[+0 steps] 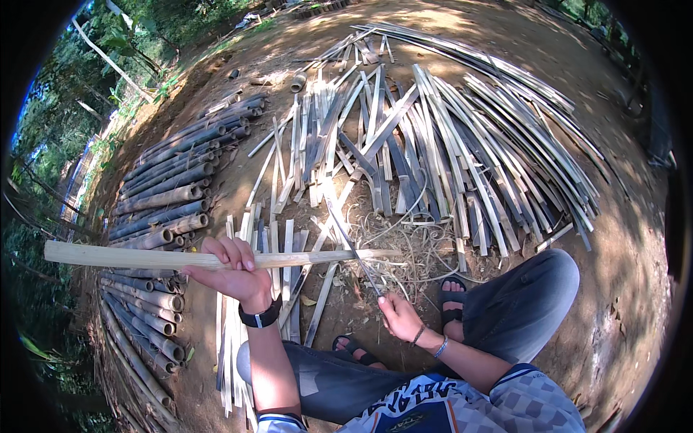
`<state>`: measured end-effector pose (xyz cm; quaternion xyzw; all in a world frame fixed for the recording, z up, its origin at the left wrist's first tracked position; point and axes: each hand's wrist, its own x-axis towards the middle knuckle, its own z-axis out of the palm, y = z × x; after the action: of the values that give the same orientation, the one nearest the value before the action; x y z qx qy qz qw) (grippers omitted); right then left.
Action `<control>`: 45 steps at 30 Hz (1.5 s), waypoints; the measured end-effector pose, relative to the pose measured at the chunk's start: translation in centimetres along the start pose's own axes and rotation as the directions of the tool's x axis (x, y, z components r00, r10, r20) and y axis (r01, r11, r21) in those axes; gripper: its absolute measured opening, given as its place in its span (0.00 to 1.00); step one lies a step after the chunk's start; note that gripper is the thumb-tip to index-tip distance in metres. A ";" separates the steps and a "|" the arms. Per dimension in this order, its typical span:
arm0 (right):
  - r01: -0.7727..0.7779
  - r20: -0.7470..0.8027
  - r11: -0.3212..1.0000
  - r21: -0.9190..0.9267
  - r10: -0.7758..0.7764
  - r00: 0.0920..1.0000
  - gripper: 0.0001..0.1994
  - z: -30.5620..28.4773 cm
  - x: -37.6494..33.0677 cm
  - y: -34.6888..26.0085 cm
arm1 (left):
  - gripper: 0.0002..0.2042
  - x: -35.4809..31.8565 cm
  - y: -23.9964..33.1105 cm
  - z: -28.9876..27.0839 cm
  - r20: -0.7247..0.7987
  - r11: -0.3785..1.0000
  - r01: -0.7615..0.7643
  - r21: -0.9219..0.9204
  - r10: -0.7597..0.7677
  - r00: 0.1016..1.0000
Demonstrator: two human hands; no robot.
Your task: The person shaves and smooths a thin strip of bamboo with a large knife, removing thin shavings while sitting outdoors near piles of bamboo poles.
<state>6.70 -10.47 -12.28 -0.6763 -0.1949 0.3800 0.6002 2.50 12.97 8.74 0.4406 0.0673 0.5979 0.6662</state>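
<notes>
Our left hand (234, 267) is wrapped round the pale bamboo strip (144, 256), held above the ground (613, 317), its longer end reaching over the stacked poles (162, 196) near the ground's wooded left edge. Our right hand (402, 317) is closed on the near end of a long knife (353, 247), whose blade crosses the strip toward its other end; we cannot tell whether it bites. For even strokes, we would probably do best with a shallow blade, a firm strip and left fingers well clear of the edge.
</notes>
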 end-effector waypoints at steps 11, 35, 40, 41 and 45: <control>-0.154 -0.034 0.942 0.300 0.171 0.985 0.22 -0.9 2.1 3.4 | 0.30 2.6 -3.7 6.4 0.035 0.992 0.015 0.129 -0.020 0.999; 0.038 -0.072 0.813 0.580 0.004 0.997 0.23 -3.7 0.9 -3.9 | 0.33 -0.8 -3.1 8.1 0.114 0.978 0.015 0.209 -0.040 0.993; 0.200 -0.287 0.873 0.444 -0.073 0.955 0.26 -3.0 0.4 -3.4 | 0.32 -1.5 -3.8 9.2 0.134 0.978 0.027 0.207 -0.055 0.989; 0.042 -0.217 0.908 0.416 0.054 0.975 0.26 -2.2 0.5 -1.9 | 0.32 -1.5 -3.8 9.1 0.121 0.980 0.027 0.198 -0.052 0.991; -0.161 -0.095 0.849 0.503 0.239 0.966 0.26 -2.6 1.3 -1.3 | 0.32 -1.0 -3.7 8.0 0.099 0.984 0.037 0.172 -0.054 0.994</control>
<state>9.75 -11.03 -11.41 -0.5453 0.0263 0.4242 0.7225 9.92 8.45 10.67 0.5247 0.0936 0.5510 0.6422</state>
